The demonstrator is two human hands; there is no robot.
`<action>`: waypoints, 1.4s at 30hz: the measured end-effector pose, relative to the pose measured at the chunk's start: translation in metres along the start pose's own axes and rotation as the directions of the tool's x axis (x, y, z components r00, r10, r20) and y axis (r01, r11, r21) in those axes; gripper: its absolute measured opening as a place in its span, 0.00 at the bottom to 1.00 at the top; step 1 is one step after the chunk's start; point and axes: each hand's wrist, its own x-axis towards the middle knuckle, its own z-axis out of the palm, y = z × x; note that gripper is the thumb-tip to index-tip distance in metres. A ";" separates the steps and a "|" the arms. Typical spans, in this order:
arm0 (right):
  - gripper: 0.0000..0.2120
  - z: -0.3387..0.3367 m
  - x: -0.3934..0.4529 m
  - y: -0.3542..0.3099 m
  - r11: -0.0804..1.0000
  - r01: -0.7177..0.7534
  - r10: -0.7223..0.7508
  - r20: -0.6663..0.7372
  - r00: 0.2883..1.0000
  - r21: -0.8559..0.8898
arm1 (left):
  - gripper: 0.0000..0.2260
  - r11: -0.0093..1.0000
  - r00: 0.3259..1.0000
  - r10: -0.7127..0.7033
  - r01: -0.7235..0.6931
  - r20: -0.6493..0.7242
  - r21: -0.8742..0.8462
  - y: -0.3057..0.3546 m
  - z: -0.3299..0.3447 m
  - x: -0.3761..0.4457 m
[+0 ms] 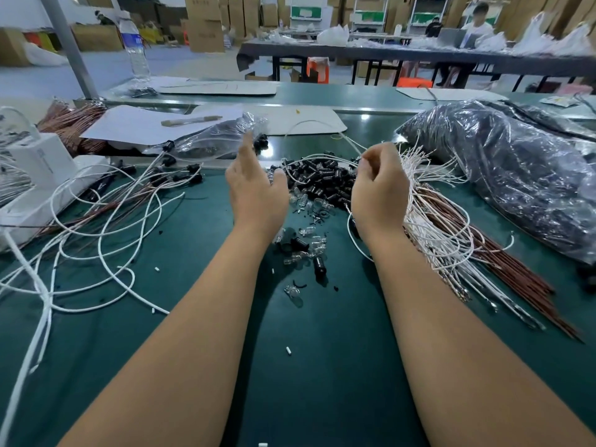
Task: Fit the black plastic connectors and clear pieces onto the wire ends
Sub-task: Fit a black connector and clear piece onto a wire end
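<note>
Both bare forearms reach over a green table (322,382). Left hand (254,191) is raised above the table with its fingers straight and slightly blurred, index finger pointing up, holding nothing visible. Right hand (379,191) is raised too, fingers curled inward, thumb and fingertips pinching what looks like a thin white wire (322,156) that arcs off to the left over the pile; the pinch point itself is small and hard to make out. Between the two hands, on the table, sits a heap of black connectors (322,182), with small clear pieces (303,201) mixed in at its near edge and a few more black and clear ones scattered closer to the person (309,250). Right of the right hand lies a bundle of white and brown wires (451,246), fanning toward the near right, metal terminals at the ends. Left of the left hand are loose looping white wires (106,227), some with black connectors already on their far ends (190,177). A clear plastic bag (213,140) lies behind the left hand, a big dark plastic-wrapped bundle (516,169) at far right, a white box (38,175) at left, paper sheets with a pen (190,121) behind, and a water bottle (135,46) farther back.
</note>
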 end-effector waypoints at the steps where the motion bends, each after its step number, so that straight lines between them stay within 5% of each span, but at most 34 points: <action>1: 0.04 0.001 -0.002 -0.001 0.999 0.037 -0.038 0.029 0.999 0.030 | 0.31 0.998 0.999 0.043 -0.043 -0.005 -0.044 0.002 -0.002 0.000; 5: 0.06 0.000 -0.005 -0.006 0.979 0.110 -0.126 0.088 0.988 0.172 | 0.27 0.977 0.977 0.212 -0.212 0.016 -0.015 0.010 -0.003 -0.002; 8: 0.06 -0.002 -0.007 -0.008 0.972 0.123 -0.138 0.059 0.989 0.201 | 0.17 0.980 0.977 0.187 -0.178 0.103 -0.094 0.015 -0.007 -0.001; 10: 0.04 -0.002 -0.003 -0.006 0.983 0.100 -0.097 -0.024 0.995 0.152 | 0.11 0.966 0.974 0.163 -0.124 0.161 -0.227 0.016 -0.013 0.000; 13: 0.05 -0.006 0.007 -0.001 1.000 -0.004 0.010 -0.242 0.970 0.023 | 0.09 0.974 0.974 0.141 -0.104 0.178 -0.204 0.011 -0.021 0.004; 17: 0.05 -0.020 0.022 0.012 0.954 -0.266 0.298 -0.457 0.838 0.136 | 0.07 0.991 0.967 0.117 -0.100 0.227 -0.088 -0.002 -0.027 0.009; 20: 0.12 -0.024 0.022 0.017 0.926 -0.335 0.267 -0.330 0.905 -0.171 | 0.06 0.988 0.962 0.130 -0.105 0.239 -0.113 -0.005 -0.027 0.009; 22: 0.23 -0.017 0.016 0.015 0.874 -0.150 0.075 -0.177 0.981 -0.461 | 0.05 0.983 0.957 0.149 -0.115 0.248 -0.144 -0.003 -0.025 0.008; 25: 0.31 -0.004 0.006 -0.001 0.815 0.199 -0.223 0.023 0.974 -0.544 | 0.05 0.988 0.943 0.152 -0.133 0.295 -0.084 -0.003 -0.016 0.007; 30: 0.16 0.008 -0.006 -0.008 0.777 0.538 -0.434 0.342 0.834 -0.327 | 0.09 0.968 0.906 0.235 -0.251 0.353 0.001 0.004 -0.007 0.002; 34: 0.10 0.006 -0.005 -0.004 0.896 0.425 -0.357 0.355 0.864 -0.132 | 0.11 0.969 0.902 0.243 -0.243 0.356 -0.044 0.006 -0.009 0.000; 38: 0.09 0.004 0.000 -0.002 0.946 0.323 -0.313 0.369 0.875 0.034 | 0.08 0.982 0.933 0.127 -0.070 0.336 -0.176 0.007 -0.010 0.004; 42: 0.07 0.004 0.003 0.002 0.955 0.294 -0.290 0.352 0.890 0.045 | 0.01 0.975 0.933 0.102 -0.025 0.345 -0.221 0.006 -0.013 0.006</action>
